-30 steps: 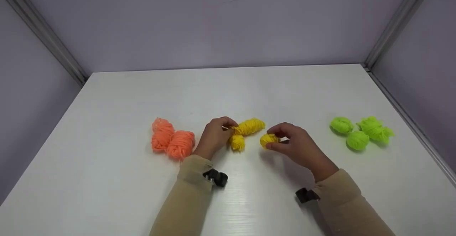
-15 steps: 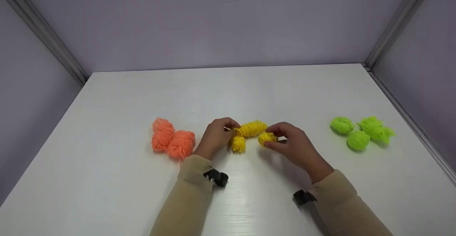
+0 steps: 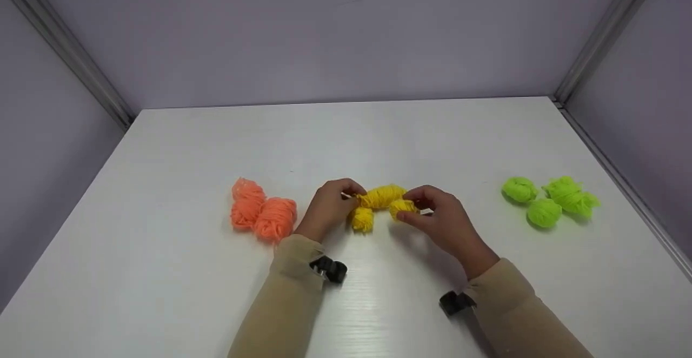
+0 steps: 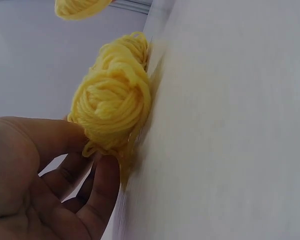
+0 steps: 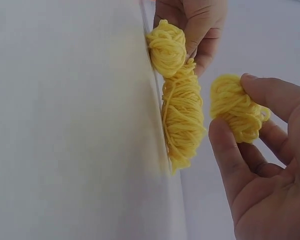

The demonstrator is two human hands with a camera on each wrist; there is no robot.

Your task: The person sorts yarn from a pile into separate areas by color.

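White bench [image 3: 162,293], three colour groups of yarn in a row across its middle.

Right hand [image 3: 440,223]: thumb and forefinger pinch a small yellow yarn ball [image 3: 403,208], fingers [image 5: 230,155] curled close around it. In the right wrist view the ball sits just clear of the bench, just beside the long yellow skein [image 3: 383,196]; the head view cannot settle whether they touch. The pinch looks suited to setting so small and soft a ball down precisely.

Left hand [image 3: 328,209]: fingers [image 4: 107,185] loosely bent, tips against the second small yellow ball [image 3: 361,219], which lies on the bench touching the near-left end of the skein. Contact reads as steadying rather than gripping; no finger wraps round it.

Other groups: two orange skeins [image 3: 262,217], touching one another, toward the left edge; three green yarn balls [image 3: 546,201] clustered toward the right edge. Like lies with like, which likely explains the yellow pieces held close together at centre.

Beige sleeves [image 3: 292,293] on both arms. No label, brand or writing is legible anywhere.
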